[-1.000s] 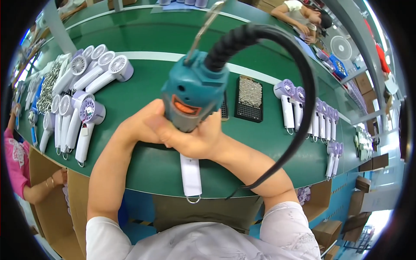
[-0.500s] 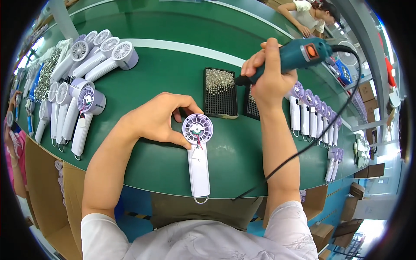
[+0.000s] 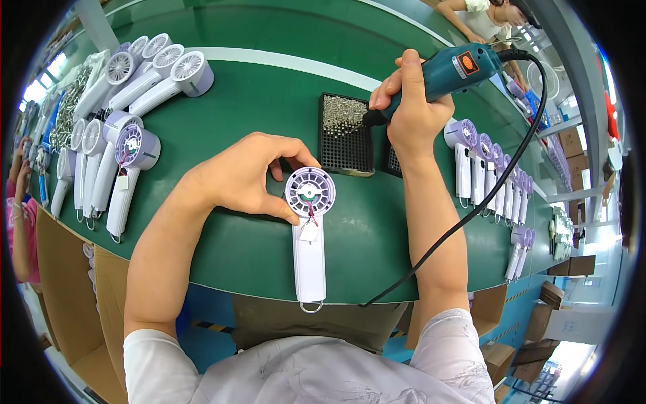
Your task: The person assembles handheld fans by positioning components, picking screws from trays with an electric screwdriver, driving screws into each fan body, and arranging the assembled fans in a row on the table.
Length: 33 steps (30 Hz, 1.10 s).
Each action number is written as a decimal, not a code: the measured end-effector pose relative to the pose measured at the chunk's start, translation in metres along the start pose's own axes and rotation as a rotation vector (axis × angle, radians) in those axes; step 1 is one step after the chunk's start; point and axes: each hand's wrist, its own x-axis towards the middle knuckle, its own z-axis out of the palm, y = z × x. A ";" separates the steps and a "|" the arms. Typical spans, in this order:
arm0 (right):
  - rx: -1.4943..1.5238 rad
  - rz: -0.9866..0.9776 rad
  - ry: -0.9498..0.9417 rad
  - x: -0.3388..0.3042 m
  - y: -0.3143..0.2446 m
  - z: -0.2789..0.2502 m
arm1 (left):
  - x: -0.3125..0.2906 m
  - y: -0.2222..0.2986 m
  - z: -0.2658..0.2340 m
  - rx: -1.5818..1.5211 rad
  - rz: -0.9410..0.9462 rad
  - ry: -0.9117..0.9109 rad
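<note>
While my left hand (image 3: 245, 178) pinches the light white plastic fan's (image 3: 309, 232) round head, my right hand (image 3: 410, 111) grips the blue electric screwdriver (image 3: 441, 77) over the black screw tray (image 3: 346, 135).

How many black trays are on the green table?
2: one large black tray above the white fan, and a second tray beside it, mostly hidden behind the right hand.
</note>
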 end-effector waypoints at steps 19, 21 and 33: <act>-0.101 -0.040 -0.355 -0.007 -0.006 -0.002 | 0.000 0.001 -0.001 0.007 -0.024 -0.020; -0.077 -0.015 -0.398 -0.007 -0.004 -0.004 | 0.000 0.001 -0.001 0.002 -0.031 -0.016; -0.222 0.029 -0.008 -0.004 -0.004 0.016 | 0.001 0.003 -0.001 0.008 -0.057 -0.016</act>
